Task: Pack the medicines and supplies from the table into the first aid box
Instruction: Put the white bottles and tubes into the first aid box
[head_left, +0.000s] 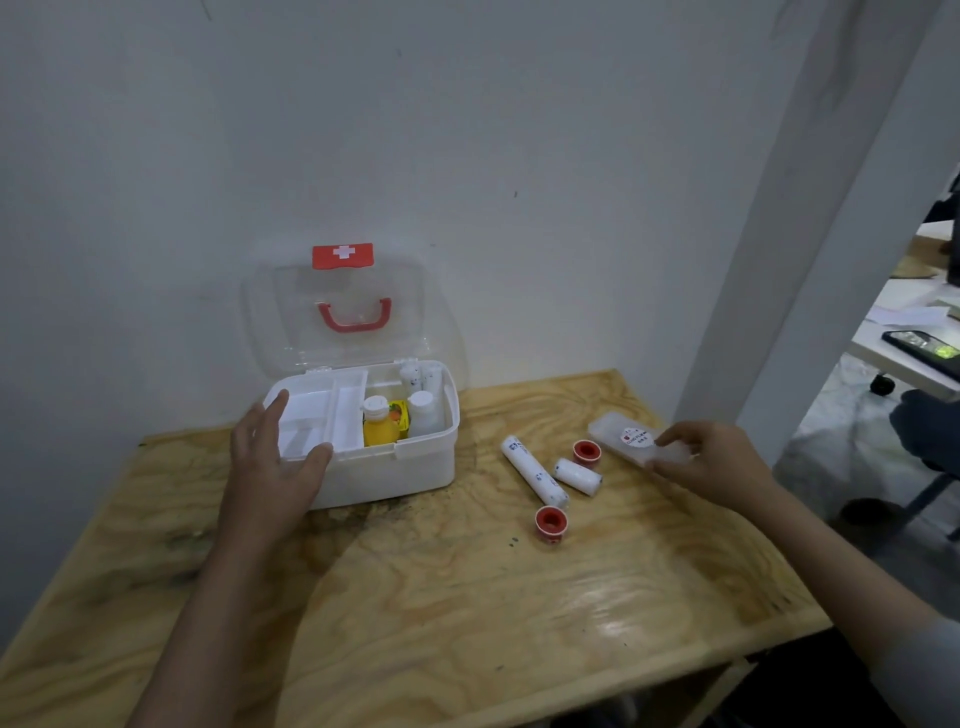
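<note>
Your left hand (270, 462) rests on the near-left corner of the first aid box (395, 467), fingers (270, 415) spread wide; the fingertips reach over the white tray insert (317, 421) and the thumb lies along the front rim, so it steadies the box without closing on anything. Your right hand (711, 462) is at the far right of the counter (441, 597), its fingers narrowed onto the near end of a translucent flat plastic case (631, 436) with a round red-and-white sticker; the case appears to lie on the wood, though motion blur makes it hard to tell whether that end is lifted.

The box stands open at the far left, its clear lid (337, 317) upright against the wall with the red handle and red cross latch showing. The tray sits in its left part, its compartments bare. In the right part stand an orange bottle with a white cap (378, 426), a small yellow carton (399, 415) just beside it, a white bottle (423, 415), and behind them two wrapped bandage rolls (418, 376) on end.

Between the box and your right hand lie a long wrapped bandage roll (532, 470), a shorter one (576, 475), and two red-cored tape rolls: one (587, 451) near the case, one (550, 522) at the near end of the long roll.
</note>
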